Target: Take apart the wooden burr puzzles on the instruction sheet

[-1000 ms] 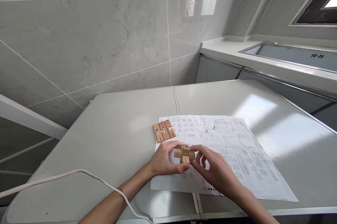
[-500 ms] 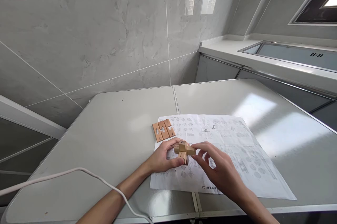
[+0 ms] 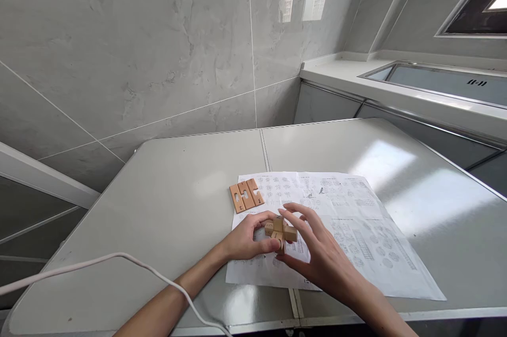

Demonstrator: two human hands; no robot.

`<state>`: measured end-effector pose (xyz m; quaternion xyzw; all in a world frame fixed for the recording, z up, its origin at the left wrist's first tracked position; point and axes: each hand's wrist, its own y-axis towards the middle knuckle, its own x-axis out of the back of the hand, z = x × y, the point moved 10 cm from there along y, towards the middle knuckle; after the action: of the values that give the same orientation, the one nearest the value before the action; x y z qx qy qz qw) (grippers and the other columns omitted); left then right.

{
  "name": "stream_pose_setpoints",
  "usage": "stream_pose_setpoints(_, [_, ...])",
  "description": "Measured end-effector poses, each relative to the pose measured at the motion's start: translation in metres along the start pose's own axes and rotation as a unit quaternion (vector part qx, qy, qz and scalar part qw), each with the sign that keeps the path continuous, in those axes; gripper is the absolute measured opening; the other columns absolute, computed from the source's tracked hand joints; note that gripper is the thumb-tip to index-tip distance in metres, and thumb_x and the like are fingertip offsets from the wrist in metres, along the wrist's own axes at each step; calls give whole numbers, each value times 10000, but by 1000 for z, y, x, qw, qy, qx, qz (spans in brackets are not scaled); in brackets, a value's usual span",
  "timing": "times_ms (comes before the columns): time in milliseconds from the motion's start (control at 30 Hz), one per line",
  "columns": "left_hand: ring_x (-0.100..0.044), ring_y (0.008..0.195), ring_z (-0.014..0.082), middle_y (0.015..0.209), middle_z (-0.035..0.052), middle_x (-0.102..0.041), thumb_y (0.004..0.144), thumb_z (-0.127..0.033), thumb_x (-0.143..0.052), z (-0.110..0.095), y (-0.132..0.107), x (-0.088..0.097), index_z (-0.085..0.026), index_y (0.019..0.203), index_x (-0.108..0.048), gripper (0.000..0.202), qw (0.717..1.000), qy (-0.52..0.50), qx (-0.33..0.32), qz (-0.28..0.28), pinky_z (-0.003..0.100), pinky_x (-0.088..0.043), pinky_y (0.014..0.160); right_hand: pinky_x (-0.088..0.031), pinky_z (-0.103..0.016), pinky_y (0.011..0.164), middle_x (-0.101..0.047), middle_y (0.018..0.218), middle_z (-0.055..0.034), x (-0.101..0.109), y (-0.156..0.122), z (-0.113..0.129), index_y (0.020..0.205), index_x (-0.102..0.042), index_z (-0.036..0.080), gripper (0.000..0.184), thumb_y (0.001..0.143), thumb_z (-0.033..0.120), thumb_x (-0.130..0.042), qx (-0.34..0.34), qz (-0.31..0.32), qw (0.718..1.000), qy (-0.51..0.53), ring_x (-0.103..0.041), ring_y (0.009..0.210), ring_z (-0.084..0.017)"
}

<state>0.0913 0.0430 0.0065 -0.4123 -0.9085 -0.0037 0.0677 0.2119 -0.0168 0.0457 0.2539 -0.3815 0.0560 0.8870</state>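
Note:
A small wooden burr puzzle [image 3: 279, 227] with crossing blocks is held over the printed sheet. My left hand [image 3: 247, 236] grips it from the left, thumb in front and fingers behind. My right hand [image 3: 312, 239] curves around its right side, with the index finger at the top and the thumb at the lower edge. Whether those right fingertips press on the wood or only hover beside it is hard to see. Just beyond my left hand, several flat wooden pieces [image 3: 246, 195] with cut-outs and numbers lie side by side at the sheet's left edge.
A large creased paper sheet [image 3: 380, 236] with printed diagrams lies on the pale folding table [image 3: 178, 178]. A white cable [image 3: 152, 272] crosses the table at the front left. Behind stand a grey tiled wall [image 3: 158, 52] and a counter with a sink [image 3: 435, 81].
My right hand has shifted from pinching the puzzle's right end to a wider spread around its top and bottom. The puzzle has tilted and dropped slightly. My left hand keeps its hold.

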Motion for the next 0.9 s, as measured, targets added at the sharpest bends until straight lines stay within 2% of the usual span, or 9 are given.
stream_pose_setpoints(100, [-735,1056,297,1113,95,-777,850,-659,-794,1,0,-2,-178,1268,-692,645,1000,19,9,10,402,-567,960,-665,-467,903,-503,1552,-153,-3,-2,0,1582,-440,361,598,1032,271,-657,2,-5,1000,-4,-682,1180,-302])
stream_pose_setpoints(200, [-736,1038,281,1110,83,-784,832,-596,-823,4,-1,-3,-185,1269,-697,613,1000,17,22,13,383,-569,937,-642,-472,956,-556,1486,-151,1,-4,3,1558,-456,326,596,1007,206,-649,24,-17,1000,6,-649,1257,-317])
stream_pose_setpoints(367, [-713,916,235,995,81,-770,819,-671,-805,5,1,1,-166,1155,-714,613,1000,-9,25,-5,326,-546,823,-614,-465,1014,-628,1385,-138,14,-7,5,1521,-465,281,605,956,138,-629,45,-25,998,23,-643,1283,-313])
stream_pose_setpoints(467, [-713,897,235,959,100,-783,874,-701,-742,2,1,4,-157,1132,-686,604,998,-51,23,-6,337,-536,828,-612,-463,1031,-609,1424,-135,21,-10,-4,1511,-471,290,582,963,171,-626,21,-28,999,23,-635,1317,-310])
stream_pose_setpoints(567, [-710,957,244,1036,106,-782,885,-661,-754,-1,0,12,-172,1179,-665,578,998,-36,23,-41,355,-533,879,-611,-485,1044,-578,1475,-131,24,-16,-23,1498,-482,309,549,981,271,-661,-23,-28,999,8,-623,1348,-326])
stream_pose_setpoints(733, [-678,1000,242,1111,70,-725,762,-529,-901,-4,-3,16,-213,1250,-668,626,995,49,19,-80,355,-543,899,-616,-541,1019,-525,1535,-124,15,-27,-57,1453,-511,334,538,963,410,-719,-101,-18,994,-31,-578,1384,-367])
stream_pose_setpoints(900, [-673,1074,261,1170,68,-722,706,-493,-953,-9,-2,14,-227,1274,-674,687,991,104,-6,-86,363,-544,941,-562,-585,1087,-517,1535,-119,3,-31,-68,1400,-527,338,499,959,447,-734,-117,-7,992,-50,-509,1429,-379])
